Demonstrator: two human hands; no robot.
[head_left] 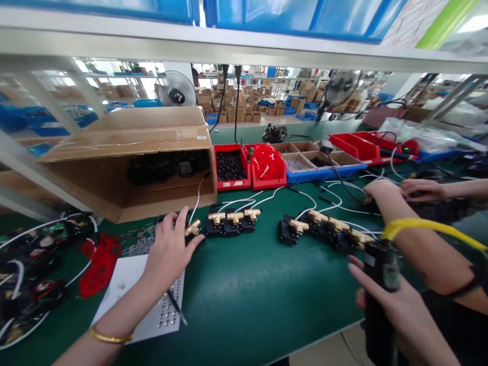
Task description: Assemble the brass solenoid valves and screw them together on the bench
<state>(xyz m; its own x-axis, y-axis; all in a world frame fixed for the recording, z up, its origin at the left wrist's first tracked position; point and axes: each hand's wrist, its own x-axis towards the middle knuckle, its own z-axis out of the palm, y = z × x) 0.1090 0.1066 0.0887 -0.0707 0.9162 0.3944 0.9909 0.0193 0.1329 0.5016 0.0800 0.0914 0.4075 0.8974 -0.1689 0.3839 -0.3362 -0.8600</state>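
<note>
My left hand (pixel 170 246) has its fingers around a black unit with a brass fitting (pixel 193 229) and a white cable, left of a row of similar units (pixel 232 223). A black power tool (pixel 381 300) is gripped in my right hand (pixel 396 305) near the table's front right edge. Further brass-fitted units (pixel 335 229) stand in a slanted row to the right. Beneath my left forearm lies a white sheet (pixel 168 310) with small metal parts and a dark pointed tool (pixel 177 307) on it.
An open cardboard box (pixel 125 203) stands at the back left, beside red bins (pixel 232 180) and a blue divided tray (pixel 324 175). Red parts (pixel 99 264) and wired assemblies (pixel 41 274) lie at left. Another person's hands (pixel 385 195) work at right, near a yellow coiled cord (pixel 430 224).
</note>
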